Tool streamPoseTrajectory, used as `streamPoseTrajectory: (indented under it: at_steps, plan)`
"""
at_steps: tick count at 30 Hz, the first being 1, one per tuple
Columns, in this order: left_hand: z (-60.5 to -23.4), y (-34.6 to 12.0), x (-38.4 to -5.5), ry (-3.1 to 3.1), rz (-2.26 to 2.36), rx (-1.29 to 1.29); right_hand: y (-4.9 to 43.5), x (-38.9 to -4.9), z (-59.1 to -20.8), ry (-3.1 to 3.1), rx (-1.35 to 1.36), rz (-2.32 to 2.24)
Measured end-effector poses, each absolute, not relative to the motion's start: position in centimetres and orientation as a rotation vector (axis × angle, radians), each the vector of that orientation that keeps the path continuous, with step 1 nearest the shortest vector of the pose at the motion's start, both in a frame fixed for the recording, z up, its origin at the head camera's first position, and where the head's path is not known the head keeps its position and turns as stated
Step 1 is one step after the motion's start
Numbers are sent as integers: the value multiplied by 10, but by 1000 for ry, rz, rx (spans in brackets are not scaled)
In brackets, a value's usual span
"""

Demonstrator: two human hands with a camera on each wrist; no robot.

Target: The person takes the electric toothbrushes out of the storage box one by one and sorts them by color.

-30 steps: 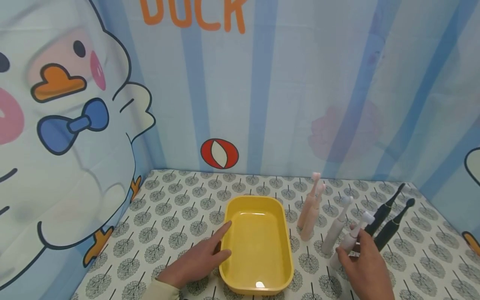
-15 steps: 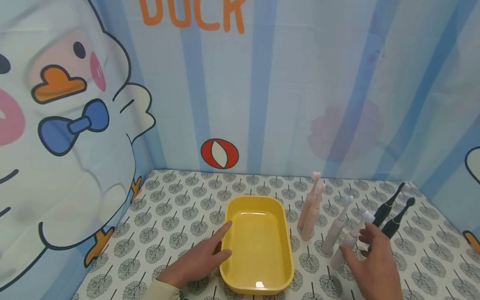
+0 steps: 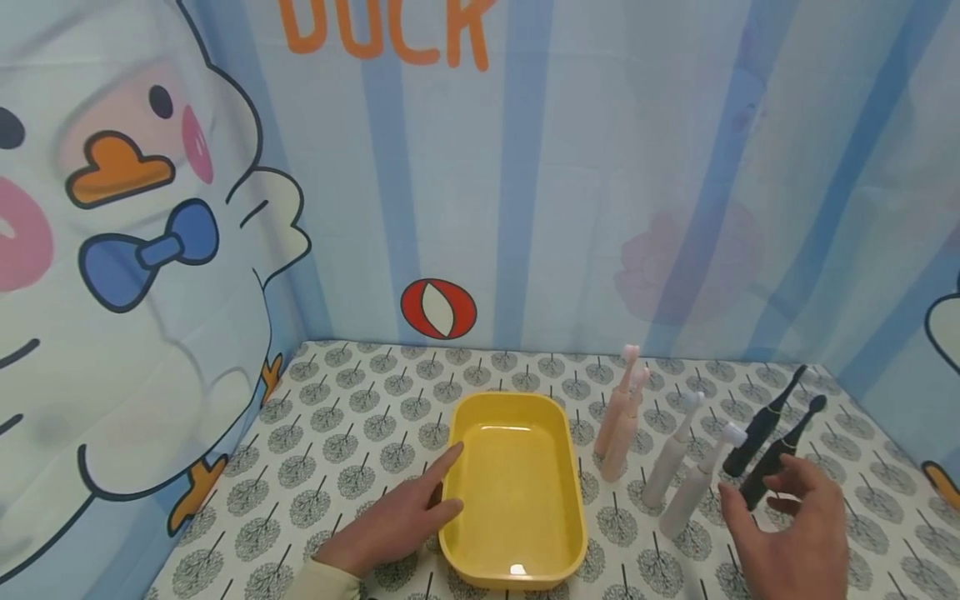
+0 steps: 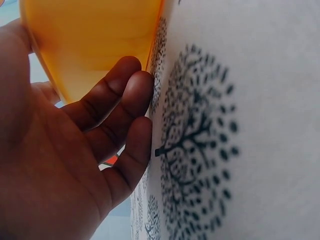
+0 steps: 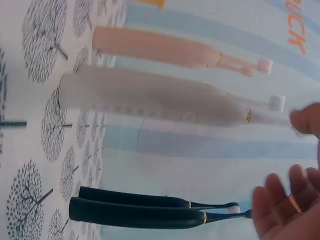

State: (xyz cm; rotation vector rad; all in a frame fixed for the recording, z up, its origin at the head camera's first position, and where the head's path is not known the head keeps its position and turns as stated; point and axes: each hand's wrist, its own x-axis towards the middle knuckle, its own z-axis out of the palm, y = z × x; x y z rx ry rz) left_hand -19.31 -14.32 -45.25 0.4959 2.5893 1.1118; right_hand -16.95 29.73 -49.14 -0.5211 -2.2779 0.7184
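Observation:
My left hand (image 3: 397, 518) rests against the left side of a yellow tray (image 3: 570, 500), with its straight forefinger and thumb spread along the rim. In the left wrist view its other fingers (image 4: 131, 95) bend loosely beside the tray's outer wall, close to the cloth. My right hand (image 3: 797, 525) is beside a black electric toothbrush (image 3: 763, 475), fingers parted and nothing between them. Behind that stands a second black electric toothbrush (image 3: 753, 437). To the hand's left, a white electric toothbrush (image 3: 686, 500) stands upright by another white electric toothbrush (image 3: 666, 471).
Two pink electric toothbrushes (image 3: 621, 442) stand upright just right of the tray. A tree-patterned cloth (image 3: 360, 400) covers the table. Behind it hangs a striped curtain (image 3: 585, 167) with a large duck print.
My right hand has let go of the nearer white toothbrush, leaving it standing, and has moved right to the black toothbrushes. The left hand and tray have not moved.

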Motion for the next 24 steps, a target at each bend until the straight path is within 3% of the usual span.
streamPoseTrajectory:
  at_steps: [12,15,22,24]
  plan:
    - [-454,-142,-196,2617,1089,519,261,-161,-482,-2268,-256,718]
    - [-453,-141,-196,2599,1095,518,239,-156,-465,-2318,-173,730]
    - [-444,-143,-196,2554,1086,528,162,-123,-376,-2360,189,738]
    - [-439,-144,-197,2539,1083,537,152,-126,-366,-2364,298,706]
